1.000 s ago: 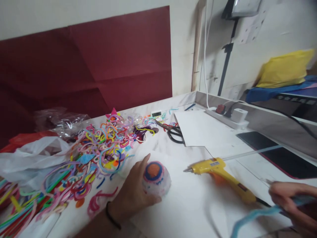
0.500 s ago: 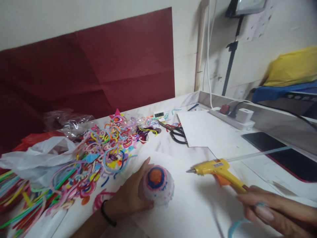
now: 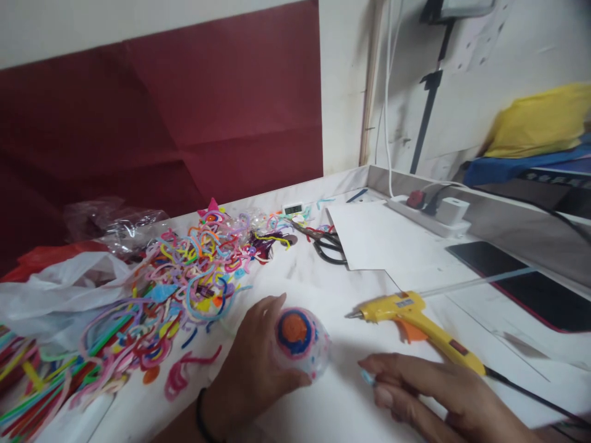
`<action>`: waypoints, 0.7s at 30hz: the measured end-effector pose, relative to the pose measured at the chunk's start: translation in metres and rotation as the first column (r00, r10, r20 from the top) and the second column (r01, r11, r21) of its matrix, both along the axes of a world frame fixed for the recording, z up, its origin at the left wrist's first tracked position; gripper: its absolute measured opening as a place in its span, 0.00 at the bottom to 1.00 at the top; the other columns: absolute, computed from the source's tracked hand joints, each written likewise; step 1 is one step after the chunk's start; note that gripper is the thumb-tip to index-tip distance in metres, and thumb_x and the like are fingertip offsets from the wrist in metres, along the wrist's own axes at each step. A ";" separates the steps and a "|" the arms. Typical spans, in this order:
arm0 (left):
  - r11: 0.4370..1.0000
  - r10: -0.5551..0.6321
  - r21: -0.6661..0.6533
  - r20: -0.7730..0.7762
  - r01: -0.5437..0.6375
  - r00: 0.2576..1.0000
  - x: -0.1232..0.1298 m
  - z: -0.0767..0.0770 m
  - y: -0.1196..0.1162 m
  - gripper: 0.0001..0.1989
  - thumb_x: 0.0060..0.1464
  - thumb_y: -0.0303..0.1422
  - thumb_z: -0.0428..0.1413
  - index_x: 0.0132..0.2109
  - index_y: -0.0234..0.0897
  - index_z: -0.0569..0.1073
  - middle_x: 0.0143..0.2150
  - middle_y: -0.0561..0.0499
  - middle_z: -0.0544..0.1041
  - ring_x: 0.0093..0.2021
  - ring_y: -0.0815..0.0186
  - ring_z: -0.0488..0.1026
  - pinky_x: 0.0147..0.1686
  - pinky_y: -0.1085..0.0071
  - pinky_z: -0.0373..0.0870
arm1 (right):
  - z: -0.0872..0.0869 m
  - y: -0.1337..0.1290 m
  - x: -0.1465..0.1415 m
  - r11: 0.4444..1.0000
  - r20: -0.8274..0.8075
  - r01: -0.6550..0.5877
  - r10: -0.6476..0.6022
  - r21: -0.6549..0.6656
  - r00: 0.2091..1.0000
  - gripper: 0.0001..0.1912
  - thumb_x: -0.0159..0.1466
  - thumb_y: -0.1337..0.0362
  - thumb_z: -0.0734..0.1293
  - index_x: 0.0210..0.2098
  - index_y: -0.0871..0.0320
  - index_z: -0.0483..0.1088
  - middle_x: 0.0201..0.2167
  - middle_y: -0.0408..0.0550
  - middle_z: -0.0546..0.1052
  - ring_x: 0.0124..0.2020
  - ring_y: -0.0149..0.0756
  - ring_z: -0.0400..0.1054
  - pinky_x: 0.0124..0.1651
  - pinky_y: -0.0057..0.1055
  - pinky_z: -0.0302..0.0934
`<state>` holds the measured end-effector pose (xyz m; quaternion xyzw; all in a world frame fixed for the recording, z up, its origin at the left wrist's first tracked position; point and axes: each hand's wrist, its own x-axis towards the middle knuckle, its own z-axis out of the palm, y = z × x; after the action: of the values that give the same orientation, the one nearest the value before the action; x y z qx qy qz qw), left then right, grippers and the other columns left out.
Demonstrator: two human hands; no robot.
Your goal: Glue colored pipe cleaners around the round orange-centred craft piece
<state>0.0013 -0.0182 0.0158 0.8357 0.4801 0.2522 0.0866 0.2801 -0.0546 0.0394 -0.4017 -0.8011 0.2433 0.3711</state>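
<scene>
My left hand point(image 3: 256, 363), a black band on its wrist, is wrapped round the side of a translucent rounded object point(image 3: 319, 352). An orange disc ringed in dark blue and pink tops this object, and small coloured specks dot its side. To the right, my right hand point(image 3: 425, 391) pinches a light blue pipe cleaner point(image 3: 367, 376) between thumb and fingers; only its tip shows. Beyond that hand, a yellow hot glue gun point(image 3: 410, 314) rests on the table with its nozzle pointing left and a clear glue stick out of its back.
Tangled pipe cleaners point(image 3: 203, 258) and plastic bags point(image 3: 64, 289) cover the table's left side. Black-handled scissors point(image 3: 330, 246) lie partly by a white sheet point(image 3: 369, 237). A phone point(image 3: 521, 286), a power strip point(image 3: 429, 215) and a small digital clock point(image 3: 292, 210) stand farther back.
My right hand has left the glue gun's handle and moved left towards the rounded object, carrying the light blue pipe cleaner. My left hand keeps its hold, with the object shifted slightly right.
</scene>
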 end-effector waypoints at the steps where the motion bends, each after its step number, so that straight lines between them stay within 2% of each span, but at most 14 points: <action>1: 1.000 -0.027 0.000 -0.015 0.027 1.000 -0.002 0.002 0.001 0.50 0.45 0.53 0.65 0.67 0.44 0.49 0.65 0.38 0.59 0.65 0.43 0.58 0.62 0.42 0.58 | 0.000 0.001 -0.003 0.998 0.005 0.002 -0.002 -0.058 1.000 0.07 0.68 0.62 0.63 0.43 0.48 0.72 0.31 0.37 0.81 0.34 0.30 0.78 0.29 0.14 0.68; 4: 0.997 -0.081 -0.018 -0.064 0.080 0.995 -0.004 0.008 0.000 0.44 0.52 0.50 0.62 0.68 0.44 0.49 0.67 0.39 0.58 0.66 0.45 0.56 0.63 0.43 0.56 | -0.003 0.004 -0.012 0.983 0.019 -0.023 0.027 -0.182 0.999 0.07 0.69 0.62 0.61 0.40 0.50 0.71 0.29 0.37 0.79 0.29 0.27 0.75 0.24 0.13 0.65; 7: 0.995 -0.097 -0.006 -0.073 0.097 0.993 0.000 0.010 0.001 0.38 0.55 0.41 0.61 0.67 0.43 0.52 0.66 0.42 0.61 0.66 0.49 0.59 0.64 0.49 0.59 | -0.005 0.005 -0.017 0.980 0.022 -0.053 0.059 -0.194 0.998 0.08 0.69 0.62 0.60 0.38 0.51 0.70 0.29 0.37 0.78 0.28 0.27 0.74 0.28 0.15 0.66; 10: 0.997 -0.081 0.011 -0.055 0.081 0.995 0.003 0.010 0.004 0.33 0.54 0.35 0.60 0.64 0.43 0.57 0.62 0.45 0.68 0.61 0.54 0.66 0.61 0.54 0.65 | -0.007 0.006 -0.019 0.978 0.026 -0.062 0.069 -0.201 0.997 0.08 0.69 0.62 0.60 0.37 0.51 0.71 0.29 0.38 0.78 0.28 0.27 0.73 0.29 0.17 0.66; 13: 0.996 -0.083 0.031 -0.067 0.085 0.994 0.003 0.010 0.008 0.29 0.54 0.34 0.60 0.62 0.41 0.61 0.59 0.45 0.72 0.58 0.55 0.70 0.59 0.56 0.69 | -0.008 0.007 -0.020 0.975 0.038 -0.059 0.069 -0.212 0.997 0.08 0.70 0.62 0.60 0.37 0.51 0.70 0.28 0.38 0.78 0.28 0.28 0.73 0.29 0.18 0.66; 17: 0.985 -0.148 0.071 -0.112 0.157 0.983 0.001 0.014 0.008 0.28 0.57 0.36 0.59 0.62 0.36 0.62 0.59 0.41 0.72 0.59 0.53 0.69 0.60 0.55 0.68 | -0.008 0.008 -0.021 0.972 0.040 -0.075 0.085 -0.221 0.996 0.09 0.70 0.62 0.58 0.37 0.52 0.70 0.29 0.39 0.77 0.28 0.28 0.72 0.29 0.18 0.65; 21: 0.978 -0.165 0.102 -0.140 0.180 0.976 0.001 0.013 0.006 0.26 0.60 0.34 0.55 0.63 0.34 0.61 0.61 0.40 0.71 0.61 0.54 0.68 0.60 0.56 0.69 | -0.010 0.008 -0.022 0.967 0.055 -0.072 0.088 -0.244 0.995 0.10 0.70 0.62 0.58 0.36 0.52 0.69 0.27 0.39 0.76 0.27 0.27 0.71 0.28 0.18 0.64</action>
<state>0.0020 -0.0118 0.0292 0.8925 0.3953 0.2154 0.0289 0.2577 -0.0466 0.0297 -0.4189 -0.7929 0.3403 0.2828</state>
